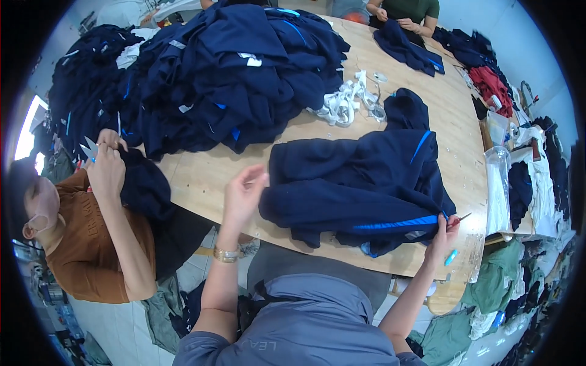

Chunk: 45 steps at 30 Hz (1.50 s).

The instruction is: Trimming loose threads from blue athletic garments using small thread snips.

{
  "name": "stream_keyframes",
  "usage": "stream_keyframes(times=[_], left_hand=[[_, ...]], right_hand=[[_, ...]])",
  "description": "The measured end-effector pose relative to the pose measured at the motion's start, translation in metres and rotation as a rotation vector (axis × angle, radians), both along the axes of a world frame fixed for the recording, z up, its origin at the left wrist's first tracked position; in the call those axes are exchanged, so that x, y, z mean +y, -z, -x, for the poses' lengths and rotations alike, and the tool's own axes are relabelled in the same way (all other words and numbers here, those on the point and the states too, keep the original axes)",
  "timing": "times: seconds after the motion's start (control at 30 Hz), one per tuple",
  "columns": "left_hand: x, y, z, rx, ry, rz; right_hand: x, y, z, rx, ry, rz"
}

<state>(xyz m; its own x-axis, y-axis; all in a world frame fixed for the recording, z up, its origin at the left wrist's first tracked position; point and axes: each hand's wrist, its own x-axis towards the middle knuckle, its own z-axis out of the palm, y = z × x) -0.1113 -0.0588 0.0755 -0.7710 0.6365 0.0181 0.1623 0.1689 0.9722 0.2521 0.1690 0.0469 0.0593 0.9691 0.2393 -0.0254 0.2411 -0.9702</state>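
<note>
A navy garment with a bright blue stripe [354, 177] lies spread on the wooden table in front of me. Just off its left edge, my left hand [244, 194] is raised with fingers loosely apart and nothing in them. At the garment's lower right corner, my right hand [441, 236] is closed on small red-handled scissors [455, 224], the metal tip pointing right. Its fingers also touch the garment's edge by the blue stripe. A small turquoise object [451, 257] lies on the table beside that hand.
A large heap of navy garments [213, 73] covers the far left of the table [201, 177]. White scraps [342, 105] lie beyond my garment. A co-worker in brown [101, 238] holds scissors at left; another person's hands [410, 25] handle a navy garment at the far side. Clothes pile up at right.
</note>
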Motion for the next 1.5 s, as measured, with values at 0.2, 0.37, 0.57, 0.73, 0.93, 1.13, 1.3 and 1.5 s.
stream_keyframes(times=[0.2, 0.37, 0.57, 0.73, 0.93, 1.13, 1.3, 1.5], left_hand=[[-0.015, 0.027, -0.004, 0.187, 0.064, 0.416], [-0.014, 0.030, -0.012, 0.110, 0.005, 0.537], [-0.011, 0.037, -0.019, 0.141, -0.033, 0.513], [-0.010, 0.035, -0.018, 0.114, -0.068, 0.510], [-0.015, 0.060, -0.006, -0.178, 0.023, 0.274], [-0.007, -0.010, -0.003, -0.616, 0.066, -0.454], [0.014, -0.113, -0.040, -0.149, 0.204, -0.723], [0.051, -0.039, -0.072, -0.938, 0.325, -0.517]], right_hand=[[-0.004, 0.022, -0.003, -0.488, 0.105, 0.036], [-0.023, 0.007, 0.031, -0.795, 0.098, -0.212], [-0.058, -0.018, 0.089, -0.556, -0.238, -0.186], [-0.081, -0.009, 0.128, -0.457, -0.549, 0.011], [-0.078, 0.012, 0.144, -0.721, -0.562, -0.168], [-0.062, -0.021, 0.152, -0.246, -0.668, 0.128], [-0.051, -0.096, 0.141, 0.145, -0.425, -0.264], [-0.029, -0.062, 0.118, -0.214, -0.135, -0.153]])
